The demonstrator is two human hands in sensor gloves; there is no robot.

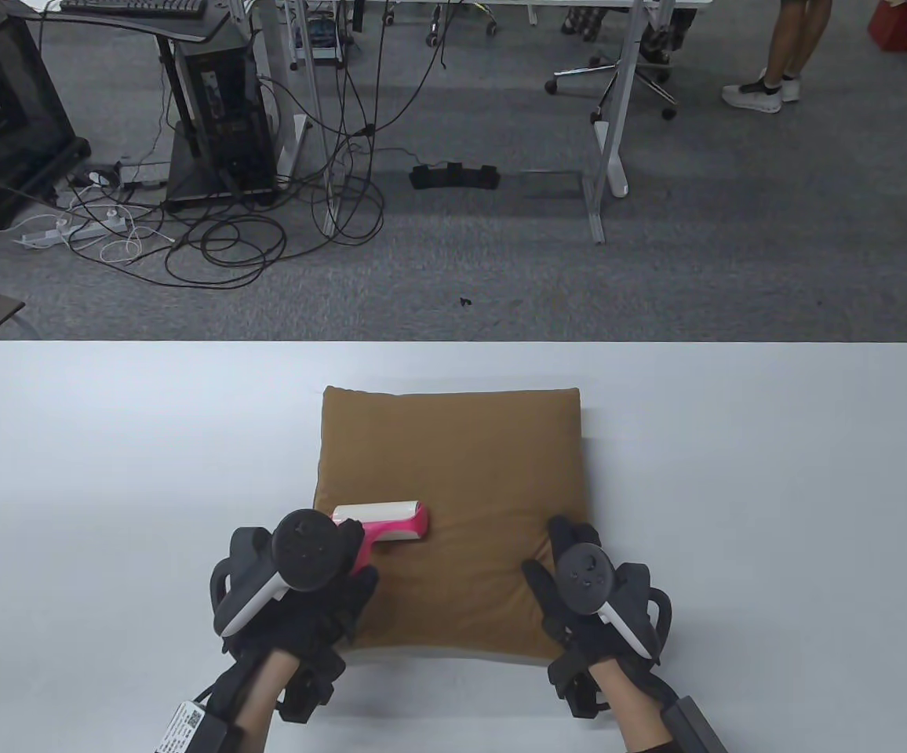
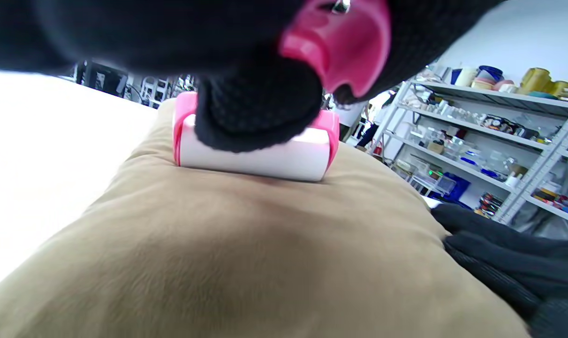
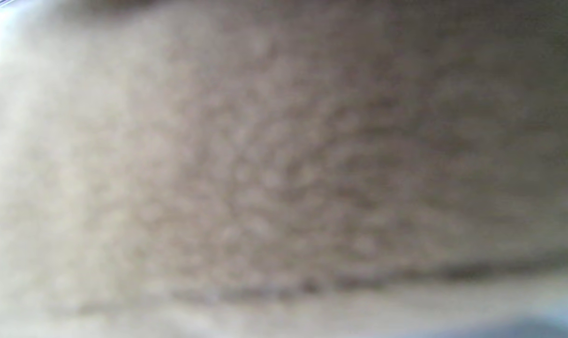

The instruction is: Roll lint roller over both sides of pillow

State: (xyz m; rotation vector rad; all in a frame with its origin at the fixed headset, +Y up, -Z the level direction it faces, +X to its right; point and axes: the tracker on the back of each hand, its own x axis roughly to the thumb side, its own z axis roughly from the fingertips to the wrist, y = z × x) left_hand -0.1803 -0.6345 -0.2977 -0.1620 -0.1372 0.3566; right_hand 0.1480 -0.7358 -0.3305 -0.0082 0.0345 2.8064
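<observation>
A brown square pillow [image 1: 461, 486] lies flat on the white table [image 1: 108, 471]. My left hand [image 1: 320, 572] grips the pink handle of a lint roller [image 1: 387, 522], whose white roll rests on the pillow's near left part. In the left wrist view the roller [image 2: 265, 157] presses into the pillow [image 2: 246, 263], with the pink handle [image 2: 344, 42] held in my gloved fingers. My right hand [image 1: 579, 580] rests flat on the pillow's near right corner. The right wrist view shows only blurred pillow fabric [image 3: 284, 169] up close.
The table's far edge [image 1: 453, 343] runs across the middle of the table view, with carpeted floor, cables and desk legs beyond it. Shelves with assorted items [image 2: 499, 141] show in the left wrist view's background.
</observation>
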